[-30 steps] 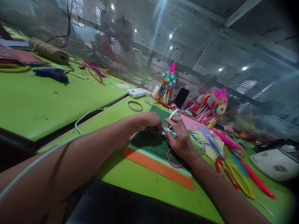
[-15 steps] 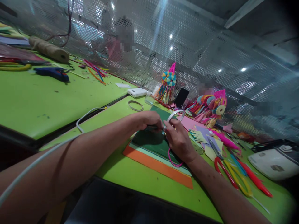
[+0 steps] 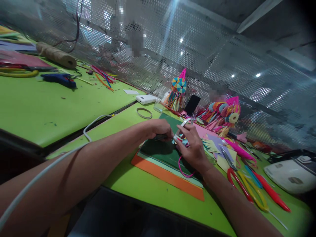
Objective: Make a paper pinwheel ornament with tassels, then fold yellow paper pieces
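Note:
Over a green cutting mat (image 3: 158, 149), both of my hands meet around a white ring (image 3: 187, 121), likely a hoop or band. My right hand (image 3: 194, 146) grips it, with thumb and index finger apart near small red and pale blue bits. My left hand (image 3: 161, 128) is closed against the ring's left side. Something dark shows under its fingers, but I cannot make out what it is. A pink cord loop (image 3: 182, 169) hangs below my right hand onto the mat. Pale green and orange sheets (image 3: 170, 176) stick out beneath the mat.
Scissors with red and yellow handles (image 3: 240, 187) and a red tool (image 3: 275, 194) lie at right. A brown ring (image 3: 144, 113), white power bank (image 3: 146, 99) and phone (image 3: 192, 104) sit behind. Tasselled paper ornaments (image 3: 179, 87) stand by the mesh. A white cable (image 3: 85, 133) crosses my left arm.
My right hand's thumb and index finger have spread, baring the red and pale bits. The white ring has tipped slightly lower. My left hand stays in nearly the same place.

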Action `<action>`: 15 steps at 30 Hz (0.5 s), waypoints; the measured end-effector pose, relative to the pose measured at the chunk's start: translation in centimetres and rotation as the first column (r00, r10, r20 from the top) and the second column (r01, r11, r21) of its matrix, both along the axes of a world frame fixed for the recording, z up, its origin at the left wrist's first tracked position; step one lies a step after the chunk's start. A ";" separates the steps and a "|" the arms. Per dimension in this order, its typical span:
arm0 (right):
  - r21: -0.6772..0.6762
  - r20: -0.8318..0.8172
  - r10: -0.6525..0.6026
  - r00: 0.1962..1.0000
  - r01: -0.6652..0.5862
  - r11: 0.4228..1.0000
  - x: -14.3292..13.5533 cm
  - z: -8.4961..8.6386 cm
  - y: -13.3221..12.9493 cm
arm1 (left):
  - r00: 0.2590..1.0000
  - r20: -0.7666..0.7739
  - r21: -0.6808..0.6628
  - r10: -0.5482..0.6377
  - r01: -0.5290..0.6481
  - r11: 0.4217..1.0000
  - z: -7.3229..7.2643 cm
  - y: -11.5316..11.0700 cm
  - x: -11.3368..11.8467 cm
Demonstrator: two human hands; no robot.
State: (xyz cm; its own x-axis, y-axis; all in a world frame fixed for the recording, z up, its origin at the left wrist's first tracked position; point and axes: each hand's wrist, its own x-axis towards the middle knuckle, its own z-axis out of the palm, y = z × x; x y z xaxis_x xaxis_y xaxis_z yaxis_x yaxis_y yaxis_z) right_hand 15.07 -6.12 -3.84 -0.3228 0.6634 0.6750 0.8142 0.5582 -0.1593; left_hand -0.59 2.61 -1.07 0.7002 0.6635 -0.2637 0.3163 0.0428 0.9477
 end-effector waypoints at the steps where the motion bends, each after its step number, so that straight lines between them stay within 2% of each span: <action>1: -0.015 -0.028 -0.002 1.000 0.001 1.000 0.2 0.0 0.1 | 1.000 0.001 0.003 0.004 -0.004 1.000 0.1 -0.1 0.0; 9: -0.122 -0.051 -0.014 0.999 0.008 0.993 0.9 0.4 0.4 | 1.000 0.013 0.005 0.014 -0.014 1.000 0.5 -0.6 -0.1; 15: -0.037 -0.015 -0.110 0.994 0.110 0.993 0.1 0.9 -0.4 | 1.000 0.018 0.003 0.020 -0.020 1.000 0.7 -0.5 -0.1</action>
